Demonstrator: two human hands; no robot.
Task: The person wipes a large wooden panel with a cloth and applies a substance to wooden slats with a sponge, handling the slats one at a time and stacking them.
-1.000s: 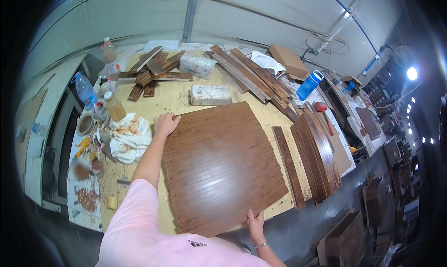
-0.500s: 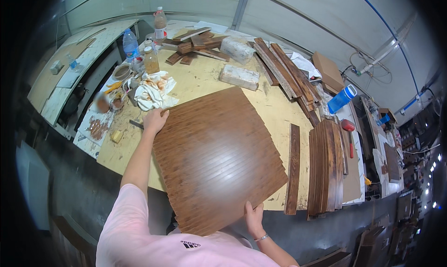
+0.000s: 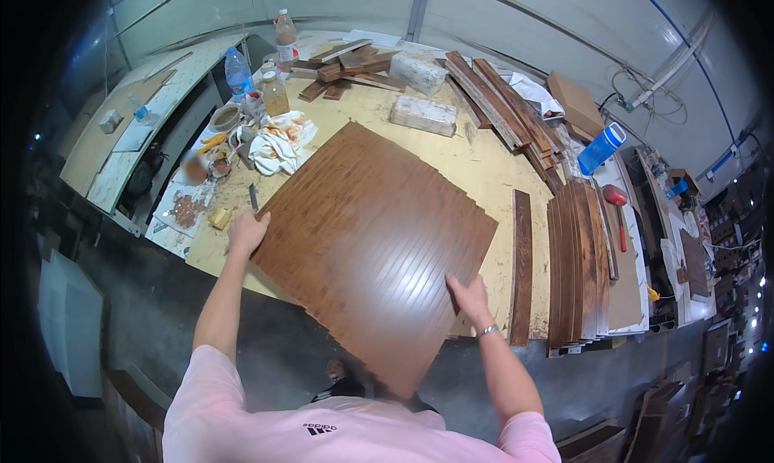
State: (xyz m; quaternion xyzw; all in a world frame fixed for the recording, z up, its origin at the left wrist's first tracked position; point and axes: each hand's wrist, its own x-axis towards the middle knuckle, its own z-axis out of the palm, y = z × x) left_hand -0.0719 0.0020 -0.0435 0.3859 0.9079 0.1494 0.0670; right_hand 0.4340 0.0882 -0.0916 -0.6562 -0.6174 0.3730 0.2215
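Left grip (image 3: pixel 248 232), left of centre in the head view, grasps the left corner of a grooved brown board (image 3: pixel 363 221); the right grip (image 3: pixel 471 297), right of centre, grasps its lower-right edge, thumb on top. The board spans mid-frame between both, over the yellow surface (image 3: pixel 472 158), its lowest corner jutting beyond the surface's edge toward bottom centre.

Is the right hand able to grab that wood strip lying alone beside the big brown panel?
Probably yes, once it lets go: the right hand holds the brown panel by its edge, but the wood strip lies close by with nothing on top.
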